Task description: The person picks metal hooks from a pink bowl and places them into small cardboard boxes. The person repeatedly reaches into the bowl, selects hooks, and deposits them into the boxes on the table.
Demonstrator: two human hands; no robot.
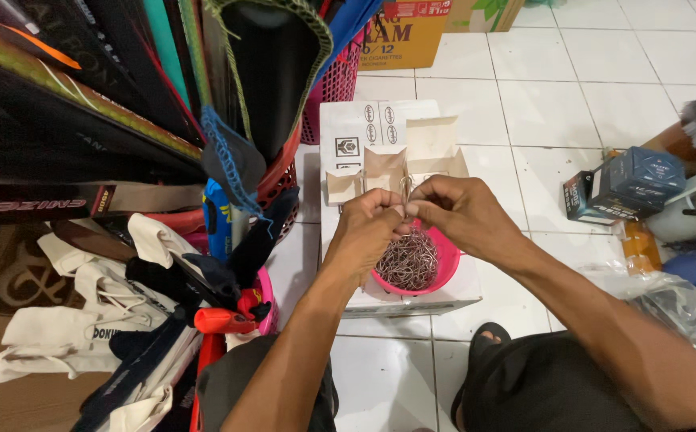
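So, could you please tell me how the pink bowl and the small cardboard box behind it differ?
The pink bowl is round plastic, while the small cardboard box is angular, pale card with its flaps open. The bowl holds a heap of metal hooks; what the box holds cannot be seen. The bowl lies under both hands, the box beyond them. Both sit on the white carton.

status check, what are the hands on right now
Left hand and right hand pinch one small metal hook together. Pink bowl of hooks below, on white box. Nothing in the way.
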